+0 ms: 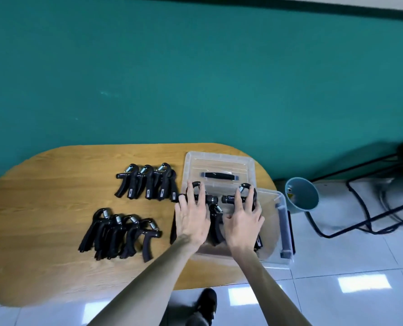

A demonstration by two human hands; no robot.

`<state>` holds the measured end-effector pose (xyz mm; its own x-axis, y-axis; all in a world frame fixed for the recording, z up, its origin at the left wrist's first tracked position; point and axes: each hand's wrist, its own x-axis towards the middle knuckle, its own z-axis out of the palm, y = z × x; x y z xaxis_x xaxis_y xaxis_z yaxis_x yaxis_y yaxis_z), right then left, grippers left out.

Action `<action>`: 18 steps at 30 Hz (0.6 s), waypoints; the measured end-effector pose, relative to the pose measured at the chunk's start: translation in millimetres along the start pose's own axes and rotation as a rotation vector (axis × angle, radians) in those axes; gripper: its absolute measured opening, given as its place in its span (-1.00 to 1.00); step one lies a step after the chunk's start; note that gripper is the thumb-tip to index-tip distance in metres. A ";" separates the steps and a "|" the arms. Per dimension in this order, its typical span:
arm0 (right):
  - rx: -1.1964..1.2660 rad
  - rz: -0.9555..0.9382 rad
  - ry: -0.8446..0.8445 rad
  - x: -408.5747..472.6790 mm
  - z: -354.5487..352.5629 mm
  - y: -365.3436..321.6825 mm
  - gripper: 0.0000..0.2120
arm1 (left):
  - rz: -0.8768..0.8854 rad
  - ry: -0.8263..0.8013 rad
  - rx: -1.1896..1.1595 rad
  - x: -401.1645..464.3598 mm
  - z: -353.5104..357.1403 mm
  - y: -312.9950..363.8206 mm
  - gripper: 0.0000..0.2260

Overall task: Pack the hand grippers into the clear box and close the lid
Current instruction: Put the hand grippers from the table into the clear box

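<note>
Black hand grippers (215,203) under both hands' (192,216) (244,218) flat, spread grip could snag crossed in the clear box (279,222), blocking its lid (219,164).

Both hands, left hand (192,217) and right hand (244,220), on hand grippers (215,222) inside clear box (284,222).

No text, brand or number can be read; small pale labels are seen on the handles of the hand grippers (146,182) left of the clear box (282,222), too small to be made out; faint marks on one gripper's knob inside the box are blurred.
</note>
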<state>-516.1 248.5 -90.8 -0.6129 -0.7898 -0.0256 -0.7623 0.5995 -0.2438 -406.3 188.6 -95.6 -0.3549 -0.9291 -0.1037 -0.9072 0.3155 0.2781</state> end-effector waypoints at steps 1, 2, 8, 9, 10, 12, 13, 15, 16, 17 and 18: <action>0.001 0.021 0.001 0.6 -0.8 12.5 -0.23 | 0.004 -0.010 0.000 -0.7 5.6 8.4 -0.38; 0.000 0.042 -0.008 1.3 -1.0 26.3 -0.23 | 0.017 -0.017 0.012 -1.8 11.6 17.8 -0.38; 0.022 0.076 -0.095 7.8 14.4 78.9 -0.23 | 0.055 -0.101 0.071 -3.7 50.9 51.4 -0.38; 0.021 0.070 -0.121 9.3 18.7 83.0 -0.23 | 0.041 -0.120 0.077 -2.4 56.9 52.6 -0.38; 0.014 0.067 -0.152 11.4 23.4 86.2 -0.23 | 0.026 -0.132 0.088 -0.8 62.5 52.5 -0.38; -0.007 0.062 -0.226 16.8 32.7 91.0 -0.22 | -0.005 -0.145 0.106 3.3 71.8 49.4 -0.38; -0.007 0.056 -0.260 19.2 38.2 93.3 -0.22 | -0.017 -0.154 0.112 5.4 77.0 47.6 -0.38; 0.004 0.024 -0.296 24.6 49.8 97.5 -0.22 | -0.030 -0.175 0.128 10.2 88.3 43.4 -0.39; 0.006 0.006 -0.306 27.5 54.0 99.0 -0.22 | -0.035 -0.183 0.128 12.5 93.4 41.7 -0.39; 0.008 -0.008 -0.319 30.3 59.6 100.3 -0.23 | -0.044 -0.190 0.123 14.4 99.6 39.9 -0.39; 0.010 -0.018 -0.333 33.1 65.0 101.6 -0.23 | -0.052 -0.193 0.121 15.9 105.8 38.8 -0.38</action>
<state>-600.3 274.8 -179.4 -0.4965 -0.8002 -0.3366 -0.7692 0.5852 -0.2567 -471.1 206.5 -187.5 -0.3334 -0.8940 -0.2992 -0.9417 0.3003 0.1520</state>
